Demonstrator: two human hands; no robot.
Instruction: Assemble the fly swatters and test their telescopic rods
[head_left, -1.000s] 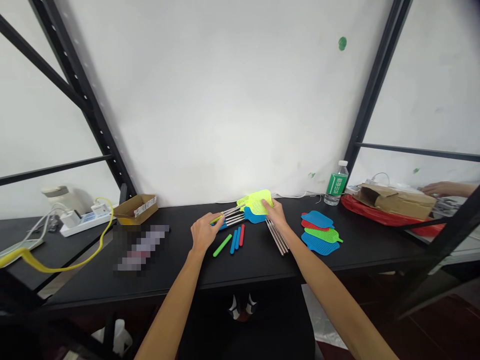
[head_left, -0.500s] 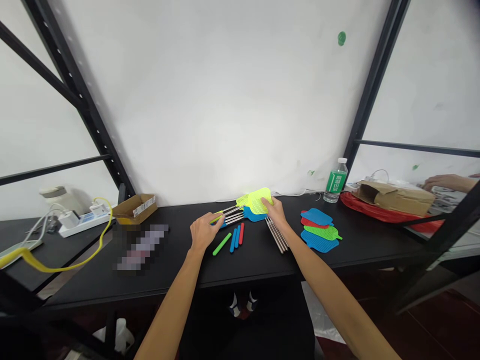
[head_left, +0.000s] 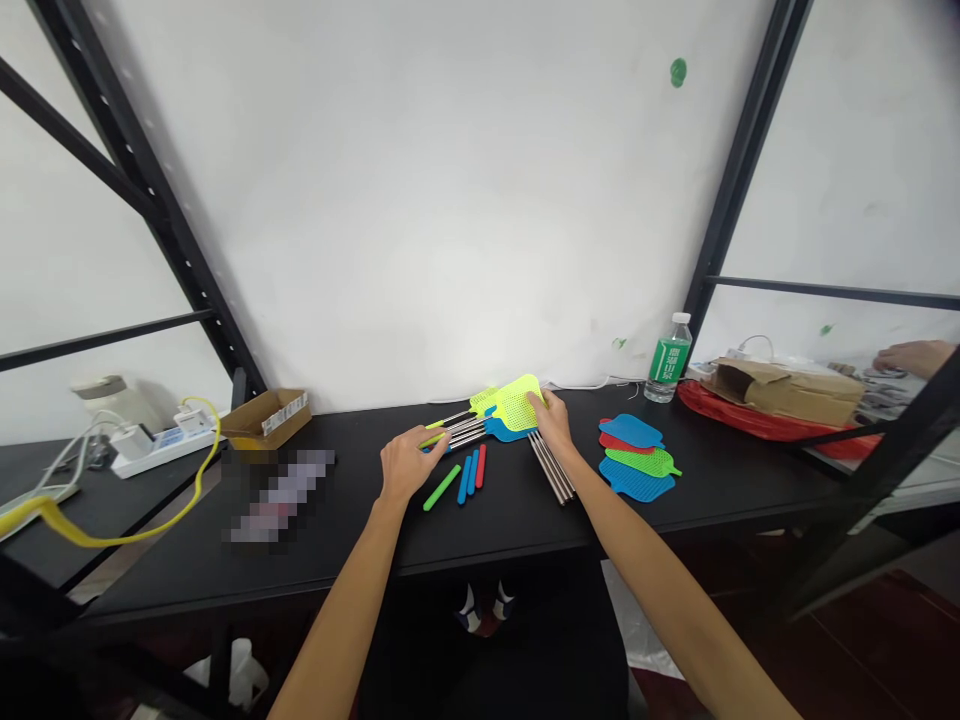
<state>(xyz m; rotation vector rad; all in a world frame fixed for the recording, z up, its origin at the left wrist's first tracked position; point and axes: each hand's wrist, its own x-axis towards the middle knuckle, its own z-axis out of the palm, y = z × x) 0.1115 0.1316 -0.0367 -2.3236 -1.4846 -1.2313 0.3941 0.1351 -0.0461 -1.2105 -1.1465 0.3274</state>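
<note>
Gripping a yellow-green perforated plastic fly swatter (head_left: 517, 408) at both ends over a black tabletop (head_left: 352, 540), a worker keeps the L hand (head_left: 407, 465) nearly closed round the handle end, & the R hand (head_left: 553, 422) pinching the mesh head's R edge, thumb on top, fingers mostly hidden. Just below sits a blue plastic swatter head (head_left: 501, 431) in a pile w/ silver metal shafts; dragging the held swatter sideways could snag & scatter it. Too hard a pinch might bend the thin mesh; too light, it may twist if the L hand turns. A bundle of bare silver metal rods (head_left: 550, 468), near the R forearm, could roll if brushed, as could the slim round green plastic handle (head_left: 442, 488) & its blue & red neighbors b/w the arms. Farther R: loose blue, red & green plastic mesh heads (head_left: 634, 431), overlapping, apt to slide if bumped.
</note>
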